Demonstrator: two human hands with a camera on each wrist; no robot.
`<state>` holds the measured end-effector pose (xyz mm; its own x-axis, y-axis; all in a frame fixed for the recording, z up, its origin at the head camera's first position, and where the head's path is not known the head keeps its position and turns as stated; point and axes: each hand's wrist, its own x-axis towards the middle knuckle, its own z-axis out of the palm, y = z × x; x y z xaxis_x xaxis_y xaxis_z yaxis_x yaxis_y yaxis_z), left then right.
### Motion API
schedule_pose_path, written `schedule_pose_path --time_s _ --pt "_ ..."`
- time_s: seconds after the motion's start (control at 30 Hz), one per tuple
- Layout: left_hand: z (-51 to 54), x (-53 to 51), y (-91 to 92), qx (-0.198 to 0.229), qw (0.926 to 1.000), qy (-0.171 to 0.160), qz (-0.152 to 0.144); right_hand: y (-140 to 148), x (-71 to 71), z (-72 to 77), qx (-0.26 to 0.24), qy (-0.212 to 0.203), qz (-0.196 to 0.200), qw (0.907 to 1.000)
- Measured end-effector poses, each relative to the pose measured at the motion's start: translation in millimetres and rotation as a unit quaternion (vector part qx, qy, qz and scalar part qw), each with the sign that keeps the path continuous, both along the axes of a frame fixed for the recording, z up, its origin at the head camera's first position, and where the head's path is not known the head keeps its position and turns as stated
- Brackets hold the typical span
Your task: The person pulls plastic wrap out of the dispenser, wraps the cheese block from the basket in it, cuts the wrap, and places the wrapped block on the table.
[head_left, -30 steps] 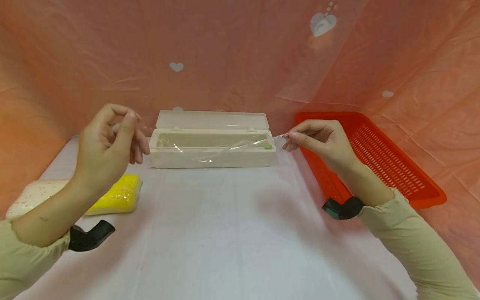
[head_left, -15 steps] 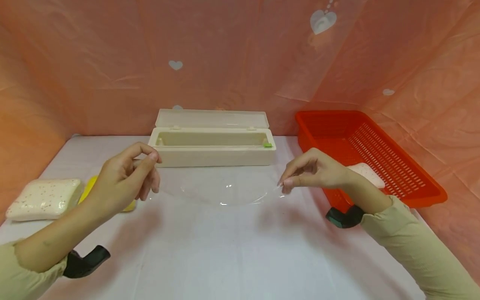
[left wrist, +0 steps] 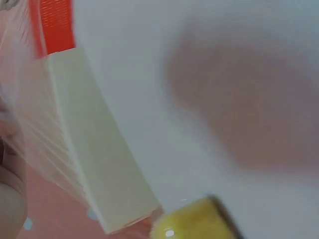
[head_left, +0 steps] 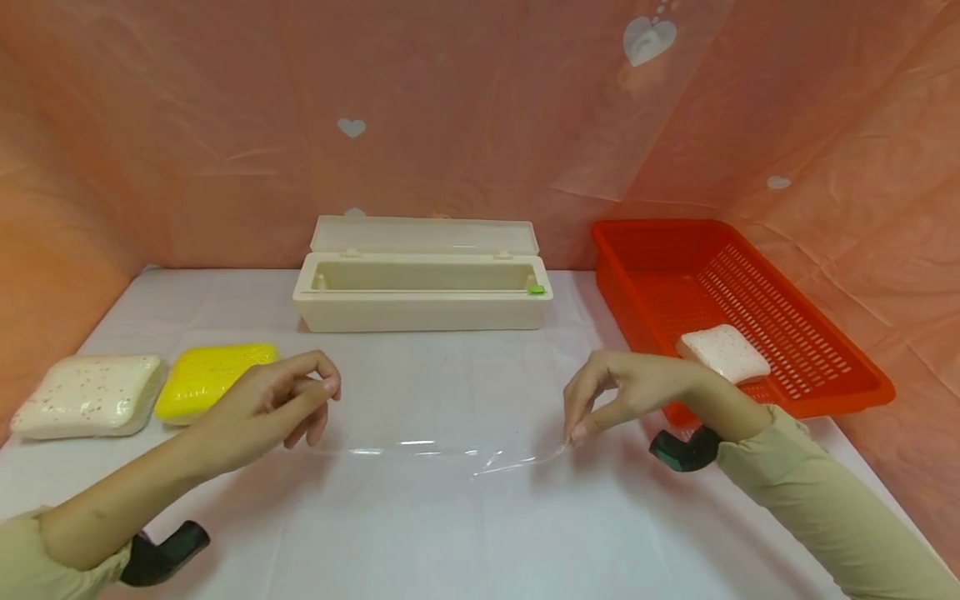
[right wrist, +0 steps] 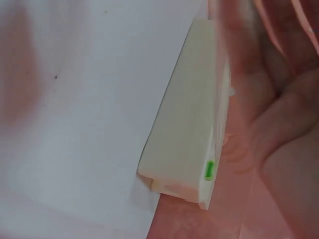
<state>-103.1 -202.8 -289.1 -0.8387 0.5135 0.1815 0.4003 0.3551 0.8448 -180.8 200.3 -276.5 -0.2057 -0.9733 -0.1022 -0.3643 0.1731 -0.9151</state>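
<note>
A sheet of clear plastic wrap (head_left: 442,452) stretches between both hands above the white table. My left hand (head_left: 281,408) pinches its left end between thumb and fingers. At the other end, my right hand (head_left: 618,392) pinches the film's right corner. In the left wrist view the wrap (left wrist: 42,119) hangs in fine creases beside the hand. Behind the film stands a cream wrap dispenser box (head_left: 423,315), its lid (head_left: 423,235) raised and a green slider (head_left: 536,290) at the right of its front rim. The film's exact edges are hard to make out.
At left lie a speckled white wrapped block (head_left: 90,396) and a yellow wrapped block (head_left: 210,375), partly behind the left hand. A red plastic basket (head_left: 637,308) stands at right with another speckled white block (head_left: 723,352) in it. An orange curtain (head_left: 450,108) closes off the back.
Both hands have come down and nearer from in front of the dispenser, carrying the plastic wrap to low over the table. The blocks and basket interior now show more.
</note>
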Motion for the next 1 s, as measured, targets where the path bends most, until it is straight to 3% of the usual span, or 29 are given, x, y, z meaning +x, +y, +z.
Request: schedule_pose_path --time_s 0.13,0.3,0.4,0.63,0.8,0.9,1.0 --pt "-15.8 -0.6 -0.1 -0.012 0.9992 -0.005 -0.038 -0.4 -0.2 -7.6 0.023 -0.004 0.014 0.9996" --pt "-28.3 1.1 0.3 -0.03 0.9984 -0.008 -0.047 -2.0 0.5 -16.0 0.055 0.003 0.018 0.9983" --pt "-34.7 1.7 -0.5 -0.037 0.9977 0.003 -0.057 -2.9 1.3 -20.1 0.076 0.008 0.014 0.9969" --pt "-51.5 3.9 -1.5 -0.047 0.9954 0.037 -0.075 -3.9 4.9 -29.6 0.063 0.052 0.04 0.9958" --pt "-56.6 6.8 -1.6 -0.093 0.9917 0.046 -0.075 -4.9 8.7 -34.3 0.08 0.086 0.046 0.992" --pt "-56.8 8.0 -0.8 -0.127 0.9874 0.057 -0.075 -4.6 11.8 -36.0 0.123 0.102 0.024 0.9868" --pt "-55.6 8.7 -0.6 -0.151 0.9851 0.039 -0.073 -4.2 14.5 -35.8 0.166 0.112 -0.003 0.9798"
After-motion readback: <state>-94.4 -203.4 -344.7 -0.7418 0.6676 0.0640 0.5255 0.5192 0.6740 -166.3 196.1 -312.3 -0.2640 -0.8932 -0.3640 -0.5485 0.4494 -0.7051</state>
